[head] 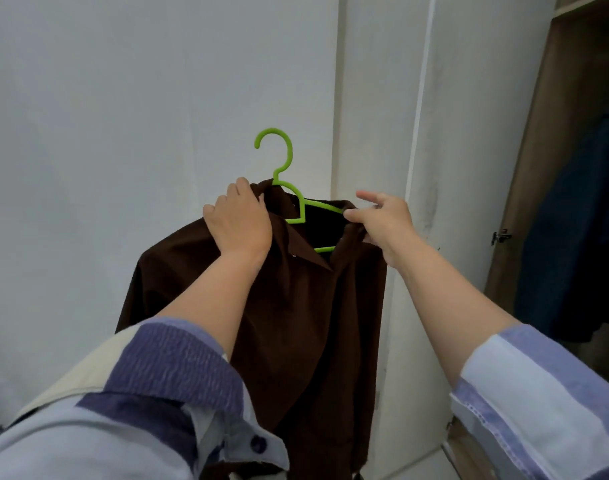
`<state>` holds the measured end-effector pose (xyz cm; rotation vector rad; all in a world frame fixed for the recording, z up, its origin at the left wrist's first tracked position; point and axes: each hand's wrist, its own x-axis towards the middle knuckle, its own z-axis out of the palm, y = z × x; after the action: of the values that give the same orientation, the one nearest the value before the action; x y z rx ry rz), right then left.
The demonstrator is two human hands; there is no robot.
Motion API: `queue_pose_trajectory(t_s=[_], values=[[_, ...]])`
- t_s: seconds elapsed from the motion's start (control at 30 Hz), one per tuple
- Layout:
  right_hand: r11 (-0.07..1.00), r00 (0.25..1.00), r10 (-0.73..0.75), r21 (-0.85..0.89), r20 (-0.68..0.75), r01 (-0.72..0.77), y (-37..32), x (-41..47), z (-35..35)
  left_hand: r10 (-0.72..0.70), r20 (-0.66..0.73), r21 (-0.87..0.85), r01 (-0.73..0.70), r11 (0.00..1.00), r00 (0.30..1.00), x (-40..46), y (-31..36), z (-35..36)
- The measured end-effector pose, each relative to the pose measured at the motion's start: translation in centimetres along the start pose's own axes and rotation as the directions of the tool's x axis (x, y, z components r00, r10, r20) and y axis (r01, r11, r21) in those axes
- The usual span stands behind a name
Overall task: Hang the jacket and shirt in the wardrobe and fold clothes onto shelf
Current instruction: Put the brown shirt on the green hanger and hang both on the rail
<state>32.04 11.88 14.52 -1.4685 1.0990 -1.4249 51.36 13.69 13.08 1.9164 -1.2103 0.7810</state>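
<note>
We hold the brown shirt point(296, 306) up on a green hanger point(289, 202) against the white wall point(123, 116). Our left hand point(239, 220) grips the left shoulder, fingers curled over the cloth. Our right hand point(382, 221) pinches the collar's right side, index finger extended. The open wardrobe point(545, 168) stands at right, dark blue clothes point(573, 237) hanging inside.

The brown shirt point(296, 323) hides most of the green hanger point(289, 188).
</note>
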Motion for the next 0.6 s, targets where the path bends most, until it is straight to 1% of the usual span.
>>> queue_pose_trajectory(t_s=[0.03,0.07,0.1,0.13,0.2,0.23,0.27,0.3,0.33,0.37,0.43,0.47,0.5,0.6], values=[[1.0,0.999,0.01,0.009,0.046,-0.01,-0.4,-0.3,-0.5,-0.014,0.01,-0.043,0.015,0.999,1.0,0.2,0.9,0.0],[0.998,0.997,0.003,-0.06,0.072,0.001,-0.5,-0.4,-1.0,-0.019,0.018,-0.088,0.02,0.996,1.0,0.3,1.8,0.1],[0.98,0.997,-0.024,-0.195,0.069,0.037,-0.4,-0.5,-1.7,-0.01,0.023,-0.136,0.013,0.991,1.0,0.4,2.7,0.1],[0.933,0.996,-0.082,-0.349,0.041,0.091,-0.2,-0.5,-2.4,0.013,0.028,-0.184,-0.008,0.983,1.0,0.4,3.6,0.2],[0.774,0.965,-0.253,-0.611,-0.061,0.165,0.2,-0.7,-4.4,0.091,0.022,-0.277,-0.082,0.957,0.996,-0.1,5.6,0.0],[0.683,0.93,-0.348,-0.712,-0.12,0.163,0.3,-0.7,-5.5,0.134,0.01,-0.317,-0.124,0.94,0.991,-0.5,6.6,0.0],[0.598,0.889,-0.432,-0.785,-0.149,0.159,0.3,-0.7,-6.8,0.172,-0.001,-0.352,-0.162,0.922,0.985,-1.0,7.7,-0.1],[0.533,0.855,-0.499,-0.827,-0.139,0.176,0.2,-0.7,-8.0,0.208,-0.004,-0.385,-0.194,0.902,0.978,-1.5,8.9,-0.1],[0.496,0.835,-0.541,-0.839,-0.098,0.223,0.2,-0.6,-9.2,0.241,0.0,-0.421,-0.219,0.88,0.97,-2.1,10.2,-0.1],[0.496,0.829,-0.558,-0.82,-0.047,0.287,0.2,-0.4,-10.2,0.27,0.005,-0.46,-0.238,0.856,0.963,-2.6,11.5,-0.2],[0.568,0.84,-0.543,-0.729,0.017,0.382,0.2,-0.2,-12.2,0.316,0.019,-0.542,-0.256,0.801,0.949,-3.5,14.2,0.0],[0.586,0.847,-0.531,-0.708,0.03,0.393,0.3,-0.1,-13.2,0.331,0.031,-0.578,-0.254,0.775,0.943,-3.9,15.5,0.0],[0.58,0.851,-0.523,-0.717,0.036,0.387,0.3,-0.1,-14.4,0.342,0.046,-0.61,-0.245,0.754,0.939,-4.2,16.7,0.1],[0.496,0.866,-0.494,-0.791,0.084,0.359,0.3,-0.4,-18.0,0.397,0.078,-0.709,-0.229,0.667,0.914,-5.0,20.1,0.5]])
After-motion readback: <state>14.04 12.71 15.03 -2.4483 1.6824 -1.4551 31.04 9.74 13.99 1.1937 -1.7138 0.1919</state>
